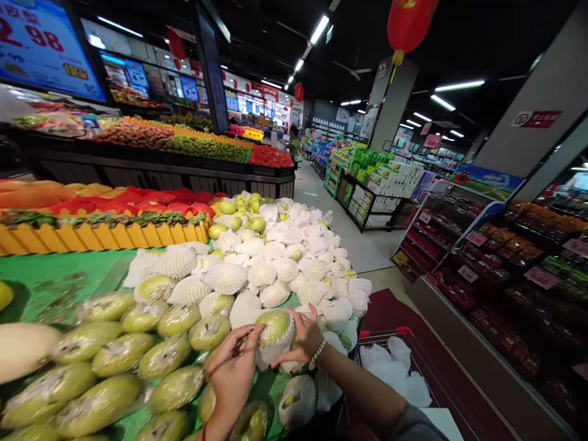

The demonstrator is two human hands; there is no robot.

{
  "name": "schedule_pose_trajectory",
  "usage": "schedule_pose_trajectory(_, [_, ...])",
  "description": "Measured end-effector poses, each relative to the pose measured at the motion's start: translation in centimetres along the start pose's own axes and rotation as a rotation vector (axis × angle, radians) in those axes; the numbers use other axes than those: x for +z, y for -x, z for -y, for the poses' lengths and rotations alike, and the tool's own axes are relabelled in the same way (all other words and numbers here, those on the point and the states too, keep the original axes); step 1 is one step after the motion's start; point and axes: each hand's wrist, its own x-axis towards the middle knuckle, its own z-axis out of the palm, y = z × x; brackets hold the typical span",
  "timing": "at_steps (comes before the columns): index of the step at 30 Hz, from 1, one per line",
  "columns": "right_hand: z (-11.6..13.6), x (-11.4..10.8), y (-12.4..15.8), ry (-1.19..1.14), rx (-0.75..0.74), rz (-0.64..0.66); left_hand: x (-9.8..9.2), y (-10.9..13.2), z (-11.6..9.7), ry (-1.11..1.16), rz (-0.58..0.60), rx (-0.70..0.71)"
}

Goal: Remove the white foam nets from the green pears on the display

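Between my two hands is a green mango (276, 326), its top bare and its lower part inside a white foam net sleeve (271, 353). My left hand (235, 362) is closed at the left side, thumb and fingertips pinched at the sleeve's edge. Curved round the right side, my right hand (303, 335) has its thumb low on the sleeve and a beaded bracelet at the wrist. Just behind lies a pile of foam-sleeved fruit (261, 272). To the left, rows of film-wrapped green mangoes (124, 354) lie on a green mat (59, 285).
A yellow picket-style divider (105, 236) runs along the back left, with red-netted produce (156, 199) behind it. A wire cart (411, 334) holding white foam sleeves (390, 367) stands at the right. Packaged-goods shelves (487, 282) line the far right.
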Motion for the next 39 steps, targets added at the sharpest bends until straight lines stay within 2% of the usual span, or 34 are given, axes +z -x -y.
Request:
schedule_pose_trajectory(3, [-1.1,1.0,-0.3,0.104,0.112,0.125,1.4,0.5,-1.0,0.014,0.027,-0.112])
schedule_pose_trajectory(5, [-1.3,0.6,0.0,0.125,0.115,0.188,1.4,0.0,-2.1,0.022,0.001,-0.154])
schedule_pose_trajectory(8, [-0.6,-0.7,0.7,0.134,0.073,0.16,-0.3,-1.7,-3.9,0.026,-0.07,-0.18])
schedule_pose_trajectory(11, [0.0,-2.2,0.6,0.199,0.19,0.151,-3.2,-3.3,-4.2,-0.027,-0.007,-0.093])
schedule_pose_trajectory(13, [-0.3,-2.9,0.0,0.235,0.328,0.148,-4.7,-3.7,-3.0,-0.072,0.078,-0.018])
schedule_pose_trajectory(16, [-1.3,-3.4,-1.0,0.243,0.46,0.122,-5.4,-2.7,0.7,-0.078,0.223,-0.015])
schedule_pose_trajectory(17, [-1.7,-3.5,-1.2,0.236,0.474,0.116,-5.2,-2.0,2.2,-0.075,0.279,-0.033])
schedule_pose_trajectory(20, [-2.2,-3.4,-1.2,0.2,0.444,0.102,-3.9,0.6,6.2,-0.143,0.562,-0.012])
schedule_pose_trajectory(22, [-2.2,-3.4,-0.9,0.181,0.421,0.089,-2.8,2.2,8.2,-0.239,0.748,0.022])
schedule_pose_trajectory(24, [-2.1,-3.5,-0.7,0.171,0.405,0.073,-2.0,3.3,9.6,-0.311,0.865,0.02])
schedule_pose_trajectory(28, [-1.2,-3.9,-0.8,0.144,0.36,0.047,-1.5,3.9,10.5,-0.369,0.913,-0.011])
schedule_pose_trajectory(31, [-0.1,-4.9,-1.0,0.113,0.289,0.041,-1.2,3.4,9.4,-0.44,0.894,0.009])
schedule_pose_trajectory(33, [0.1,-6.4,-0.2,0.041,0.263,-0.041,-0.2,3.2,8.0,-0.477,0.866,0.081])
schedule_pose_trajectory(35, [-0.6,-8.9,1.8,-0.091,0.384,-0.239,1.3,3.2,6.7,-0.464,0.885,0.145])
schedule_pose_trajectory(37, [-2.6,-12.4,5.7,-0.185,0.681,-0.468,3.0,3.4,6.0,-0.417,0.951,0.156])
schedule_pose_trajectory(39, [-5.0,-16.2,11.1,-0.137,1.003,-0.598,4.6,3.8,6.3,-0.393,1.0,0.147])
